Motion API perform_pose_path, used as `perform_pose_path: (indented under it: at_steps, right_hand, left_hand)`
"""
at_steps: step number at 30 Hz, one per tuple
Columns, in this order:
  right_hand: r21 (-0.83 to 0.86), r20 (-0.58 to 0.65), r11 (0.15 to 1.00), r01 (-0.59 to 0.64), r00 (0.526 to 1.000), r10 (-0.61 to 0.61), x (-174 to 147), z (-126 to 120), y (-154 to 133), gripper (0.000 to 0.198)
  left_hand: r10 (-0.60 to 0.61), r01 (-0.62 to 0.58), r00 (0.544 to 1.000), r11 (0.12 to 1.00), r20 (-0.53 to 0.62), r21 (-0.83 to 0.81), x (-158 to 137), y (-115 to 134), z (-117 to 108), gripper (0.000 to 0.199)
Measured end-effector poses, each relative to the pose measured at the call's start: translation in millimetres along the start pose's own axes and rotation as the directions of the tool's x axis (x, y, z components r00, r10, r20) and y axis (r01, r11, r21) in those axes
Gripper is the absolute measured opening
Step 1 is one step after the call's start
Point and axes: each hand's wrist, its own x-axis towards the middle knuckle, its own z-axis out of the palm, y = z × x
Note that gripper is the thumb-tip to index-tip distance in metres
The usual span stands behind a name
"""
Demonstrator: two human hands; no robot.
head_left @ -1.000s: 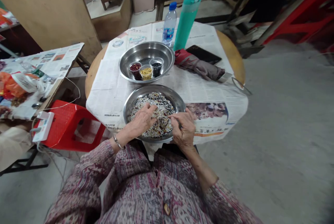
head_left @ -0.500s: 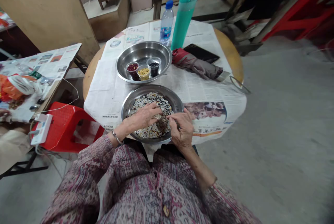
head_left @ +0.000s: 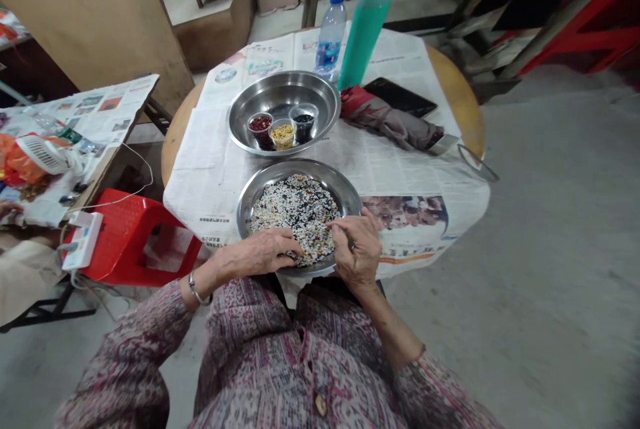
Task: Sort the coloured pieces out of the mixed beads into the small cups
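White printed newspaper (head_left: 200, 175) covered a round wooden table (head_left: 460, 95). At its near edge sat a shallow, shiny metal bowl (head_left: 349, 192), holding mixed white, black, yellow and reddish grains (head_left: 295, 199). The left hand (head_left: 265, 252) crossed the bowl's near-left rim, fingers bent down at the grains; whether they pinched any could not be told. The right hand (head_left: 357, 249) curled over the right rim, thumb and forefinger drawn together, their grip unclear. Just beyond, a second round metal bowl (head_left: 280, 87) held three clear plastic cups: dark red beans (head_left: 261, 124), yellow grains (head_left: 283, 134) and black beans (head_left: 304, 123). Newspaper stretched left of both bowls; grey concrete floor (head_left: 550, 215) spread past the table's right edge.
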Motion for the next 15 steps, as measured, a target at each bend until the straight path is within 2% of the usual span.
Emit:
perform_pose_path:
  at_steps: [3,7,11,15]
  right_hand:
    - [-0.007,-0.001,1.000,-0.003,1.000,0.003,-0.1,0.4,0.2,0.015]
    - [-0.012,-0.003,1.000,-0.019,1.000,0.019,-0.4,0.4,0.9,0.016]
    - [-0.013,0.005,1.000,-0.013,1.000,0.013,-0.2,-0.6,0.0,0.015]
    - [-0.012,0.011,1.000,-0.014,1.000,0.014,0.2,-1.5,-1.0,0.016]
  left_hand:
    - [0.001,0.000,1.000,0.999,-0.024,0.035,7.6,0.0,5.5,0.021]
    - [-0.077,0.102,0.986,0.981,-0.147,0.168,21.6,-11.1,8.8,0.026]
    - [-0.142,0.211,0.939,0.957,-0.314,0.199,28.2,-27.4,5.8,0.022]
    - [-0.128,0.231,0.895,0.952,-0.428,0.199,24.1,-32.0,7.5,0.022]
